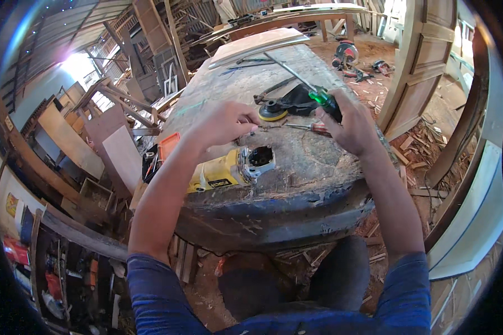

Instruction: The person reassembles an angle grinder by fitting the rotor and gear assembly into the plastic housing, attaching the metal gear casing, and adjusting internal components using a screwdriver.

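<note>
My right hand (pixel 352 124) is wrapped round the green and black handle of a screwdriver (pixel 288 68), its long shaft pointing up and away to the left. My left hand (pixel 226 123) hovers over the workbench with its fingers curled into a pinch; what they hold, if anything, is too small to make out. Just below it a yellow power tool (pixel 221 172) lies on its side, its metal head opened and dark inside. Beyond the hands lies a round black pad with a yellow rim (pixel 273 111). Near my right hand rests a second screwdriver with a red handle (pixel 318 128).
The worn workbench (pixel 318 159) carries boards (pixel 257 46) at its far end. An orange tray (pixel 169 146) sits at its left edge. A red and grey saw (pixel 347 54) stands on the scrap-strewn floor. At right a wooden panel door (pixel 416 70) stands upright.
</note>
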A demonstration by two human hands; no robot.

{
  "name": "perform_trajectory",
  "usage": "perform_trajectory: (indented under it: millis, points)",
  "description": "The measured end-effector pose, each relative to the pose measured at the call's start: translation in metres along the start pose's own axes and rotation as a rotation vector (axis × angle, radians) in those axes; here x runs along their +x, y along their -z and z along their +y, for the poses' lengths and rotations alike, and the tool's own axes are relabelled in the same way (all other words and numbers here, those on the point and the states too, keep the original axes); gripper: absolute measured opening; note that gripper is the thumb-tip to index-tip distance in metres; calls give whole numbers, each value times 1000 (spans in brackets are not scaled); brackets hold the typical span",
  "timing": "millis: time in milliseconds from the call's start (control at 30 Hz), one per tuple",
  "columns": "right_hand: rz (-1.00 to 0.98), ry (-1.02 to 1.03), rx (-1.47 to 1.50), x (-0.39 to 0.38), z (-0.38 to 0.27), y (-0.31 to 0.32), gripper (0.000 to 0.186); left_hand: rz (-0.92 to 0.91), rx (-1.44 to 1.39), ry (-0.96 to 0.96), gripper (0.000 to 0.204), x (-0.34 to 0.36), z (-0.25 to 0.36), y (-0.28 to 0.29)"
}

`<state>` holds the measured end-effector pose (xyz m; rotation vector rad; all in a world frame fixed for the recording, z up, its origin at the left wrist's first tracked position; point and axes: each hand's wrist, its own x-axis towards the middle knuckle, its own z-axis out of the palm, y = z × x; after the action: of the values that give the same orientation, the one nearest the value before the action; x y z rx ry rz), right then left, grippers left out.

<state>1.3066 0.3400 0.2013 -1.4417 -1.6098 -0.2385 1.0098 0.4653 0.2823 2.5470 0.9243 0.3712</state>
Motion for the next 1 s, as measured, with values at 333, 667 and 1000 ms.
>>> perform_trajectory:
  millis: [333,667,1000]
  points:
    - [-17,-2,48,-1,7,1,39,-161,158,-75,22,64,-45,-41]
    - [-77,101,48,1,7,0,35,-5,67,-16,27,11,-24,-9]
    - [-124,225,267,0,-4,15,39,486,-279,-173,18,-78,1,-48]
